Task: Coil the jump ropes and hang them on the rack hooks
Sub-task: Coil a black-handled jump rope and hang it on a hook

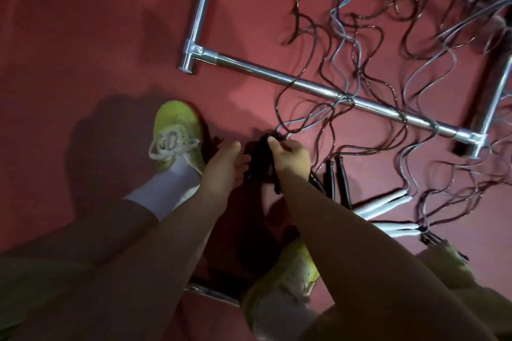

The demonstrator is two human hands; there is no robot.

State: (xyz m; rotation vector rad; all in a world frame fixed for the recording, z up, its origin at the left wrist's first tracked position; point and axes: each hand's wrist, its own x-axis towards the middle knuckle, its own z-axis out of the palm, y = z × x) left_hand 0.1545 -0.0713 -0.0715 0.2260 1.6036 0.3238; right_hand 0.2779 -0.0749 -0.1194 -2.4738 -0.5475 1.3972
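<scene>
My right hand (291, 159) grips a pair of black jump rope handles (263, 158) low over the red floor, thumb on top. A grey rope loop (293, 126) runs out from the top of the handles. My left hand (224, 166) is beside the handles, fingers relaxed and touching them from the left. Several more jump ropes (388, 44) lie tangled on the floor to the upper right, draped over a chrome rack bar (313, 84). No hooks are visible.
Black handles (339, 177) and white handles (385, 202) lie on the floor at the right. The chrome rack frame has a post (203, 3) at upper left and another (496, 108) at right. My yellow-green shoes (174, 133) stand on the red floor (83, 36).
</scene>
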